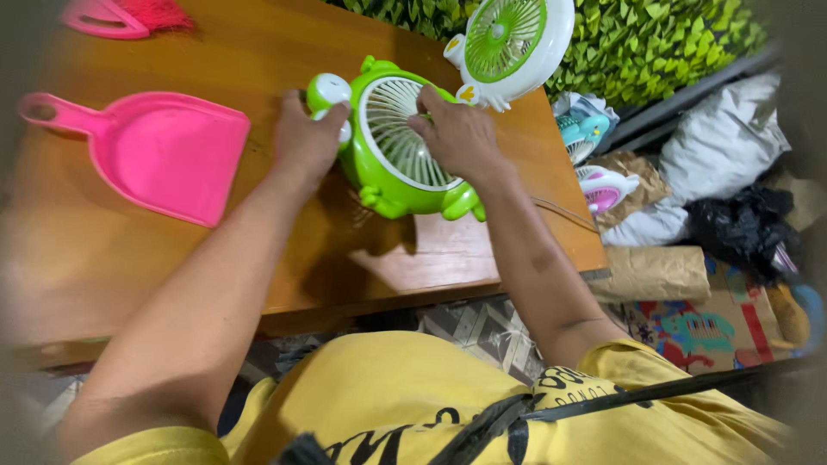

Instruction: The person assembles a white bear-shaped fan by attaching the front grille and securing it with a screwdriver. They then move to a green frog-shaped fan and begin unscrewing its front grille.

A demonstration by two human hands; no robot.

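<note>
The person wears a yellow short-sleeved shirt (379, 396) with black lettering across the front, at the bottom of the frame. A black strap (603, 400) runs over the chest toward the lower right. Both forearms are bare, without watch or rings.

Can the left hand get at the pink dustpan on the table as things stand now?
Probably yes. The left hand holds the green fan, and only bare table lies between it and the pink dustpan; it must let go first.
</note>
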